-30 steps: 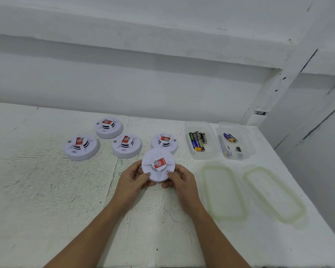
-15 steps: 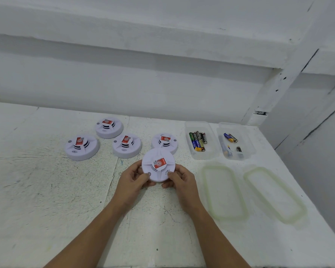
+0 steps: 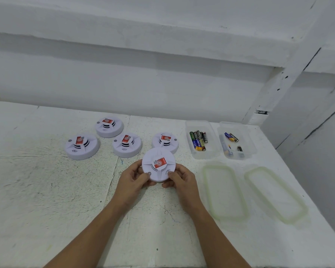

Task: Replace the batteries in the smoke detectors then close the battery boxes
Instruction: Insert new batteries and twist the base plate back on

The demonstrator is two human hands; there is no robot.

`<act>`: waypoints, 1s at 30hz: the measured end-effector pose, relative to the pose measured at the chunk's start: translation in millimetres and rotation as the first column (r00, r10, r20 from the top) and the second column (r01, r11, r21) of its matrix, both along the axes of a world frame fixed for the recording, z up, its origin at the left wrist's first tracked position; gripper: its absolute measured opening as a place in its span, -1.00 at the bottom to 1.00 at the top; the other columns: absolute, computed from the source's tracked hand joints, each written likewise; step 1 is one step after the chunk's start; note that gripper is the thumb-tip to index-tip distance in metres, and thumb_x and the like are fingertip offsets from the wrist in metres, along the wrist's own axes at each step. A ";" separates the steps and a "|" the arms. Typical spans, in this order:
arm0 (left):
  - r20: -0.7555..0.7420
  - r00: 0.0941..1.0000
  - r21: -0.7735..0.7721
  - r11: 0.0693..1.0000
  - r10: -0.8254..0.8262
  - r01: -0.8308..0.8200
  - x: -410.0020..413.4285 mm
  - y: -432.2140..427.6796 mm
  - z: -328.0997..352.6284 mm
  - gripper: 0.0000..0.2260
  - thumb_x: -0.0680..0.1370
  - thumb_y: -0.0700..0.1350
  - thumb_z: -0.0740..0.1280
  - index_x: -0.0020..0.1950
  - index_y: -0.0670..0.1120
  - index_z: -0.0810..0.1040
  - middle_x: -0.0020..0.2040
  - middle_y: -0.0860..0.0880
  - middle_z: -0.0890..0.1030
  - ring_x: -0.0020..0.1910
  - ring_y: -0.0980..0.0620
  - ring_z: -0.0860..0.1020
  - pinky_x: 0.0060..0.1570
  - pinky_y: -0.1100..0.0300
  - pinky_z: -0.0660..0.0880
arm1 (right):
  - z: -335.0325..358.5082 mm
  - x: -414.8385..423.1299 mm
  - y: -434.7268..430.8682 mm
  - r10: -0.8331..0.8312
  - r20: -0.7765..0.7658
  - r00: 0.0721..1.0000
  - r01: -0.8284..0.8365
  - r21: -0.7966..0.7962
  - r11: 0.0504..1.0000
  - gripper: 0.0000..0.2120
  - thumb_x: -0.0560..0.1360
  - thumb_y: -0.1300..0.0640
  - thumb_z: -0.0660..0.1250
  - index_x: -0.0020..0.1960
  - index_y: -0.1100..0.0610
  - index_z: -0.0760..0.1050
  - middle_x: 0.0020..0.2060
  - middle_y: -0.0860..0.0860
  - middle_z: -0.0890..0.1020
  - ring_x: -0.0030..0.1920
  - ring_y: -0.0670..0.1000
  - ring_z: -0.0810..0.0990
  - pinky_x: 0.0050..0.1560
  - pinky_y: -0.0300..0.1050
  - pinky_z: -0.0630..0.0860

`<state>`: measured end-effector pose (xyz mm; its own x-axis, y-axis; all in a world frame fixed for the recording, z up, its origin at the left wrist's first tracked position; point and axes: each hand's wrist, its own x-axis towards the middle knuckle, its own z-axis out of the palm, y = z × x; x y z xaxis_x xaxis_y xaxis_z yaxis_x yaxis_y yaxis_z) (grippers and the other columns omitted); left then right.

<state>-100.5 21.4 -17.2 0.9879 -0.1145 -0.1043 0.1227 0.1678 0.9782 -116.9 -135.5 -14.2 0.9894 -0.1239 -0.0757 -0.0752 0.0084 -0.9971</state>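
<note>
A round white smoke detector (image 3: 159, 163) with a red label is held tilted towards me above the table. My left hand (image 3: 132, 178) grips its left rim and my right hand (image 3: 179, 177) grips its right rim, thumbs on the face. Its back is hidden. Several more white detectors lie face up behind it: one (image 3: 165, 142) just beyond, one (image 3: 127, 145) in the middle, one (image 3: 82, 146) at the left, one (image 3: 109, 127) farthest back. A clear box (image 3: 202, 154) holds several batteries (image 3: 198, 140); a second clear box (image 3: 250, 144) holds a few loose batteries (image 3: 232, 137).
Two clear lids with pale green seals lie flat at the right, one lid (image 3: 223, 192) nearer me and the other lid (image 3: 275, 194) by the table's right edge. A white wall runs along the back of the white, scuffed table (image 3: 46, 190).
The held detector has turned slightly between my hands; its red label sits at a slightly different angle. Everything else on the table is as before.
</note>
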 end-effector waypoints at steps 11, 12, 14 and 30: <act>0.033 0.999 -0.041 0.999 0.017 -0.016 -4.2 -3.4 0.6 -0.70 0.56 -0.33 0.27 0.29 -0.17 0.50 0.05 -0.22 0.64 -0.02 -0.05 0.64 -0.05 0.02 0.62 | 1.3 0.6 -1.5 0.070 0.099 0.993 -0.072 0.019 0.997 -0.49 0.44 0.32 0.20 0.34 -0.01 0.45 0.04 0.01 0.68 -0.07 0.05 0.66 -0.17 0.00 0.63; 0.032 0.999 -0.049 0.999 0.020 -0.019 -3.8 -4.0 0.5 -0.69 0.56 -0.32 0.28 0.29 -0.17 0.50 0.05 -0.20 0.65 0.00 -0.05 0.65 -0.05 0.02 0.62 | 0.3 1.1 -1.8 0.072 0.110 0.991 -0.074 0.016 0.997 -0.49 0.44 0.31 0.20 0.33 -0.02 0.46 0.06 -0.01 0.67 -0.03 0.05 0.66 -0.17 -0.02 0.63; 0.027 0.999 -0.079 0.997 0.022 -0.020 -3.6 -4.0 -1.2 -0.68 0.54 -0.29 0.34 0.30 -0.15 0.50 0.06 -0.18 0.65 0.05 -0.12 0.63 0.00 -0.05 0.61 | -1.6 2.2 -1.9 0.045 0.102 0.994 -0.049 0.033 0.998 -0.54 0.43 0.25 0.24 0.30 0.00 0.48 0.08 -0.02 0.66 0.02 0.03 0.66 -0.18 -0.01 0.64; 0.153 0.980 0.312 0.935 0.127 -0.170 159.0 23.6 57.0 -0.79 0.56 -0.16 0.33 0.17 -0.09 0.41 0.01 -0.15 0.61 -0.05 -0.06 0.64 -0.07 -0.01 0.63 | 61.0 168.2 14.9 0.028 -0.014 1.000 -0.030 -0.206 0.978 -0.70 0.51 -0.03 0.33 0.12 0.13 0.43 -0.01 0.07 0.60 -0.06 0.07 0.65 -0.03 0.02 0.63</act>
